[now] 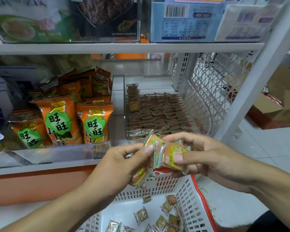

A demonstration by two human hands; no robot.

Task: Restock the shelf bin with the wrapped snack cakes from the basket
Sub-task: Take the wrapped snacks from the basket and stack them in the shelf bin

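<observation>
Wrapped snack cakes (pixel 172 154) sit bunched between both hands, held just in front of the clear shelf bin (pixel 167 114) and above the white basket (pixel 187 198). Left hand (pixel 122 166) has thumb and fingers curled round a few cakes, one hanging low near its palm. Right hand (pixel 206 158) pinches a cake by thumb and fingertips, its long axis running roughly left to right, label facing the camera. Bin lies straight ahead, its rows nearly full; the right hand looks nearer it. More loose cakes (pixel 159 220) remain in the basket.
</observation>
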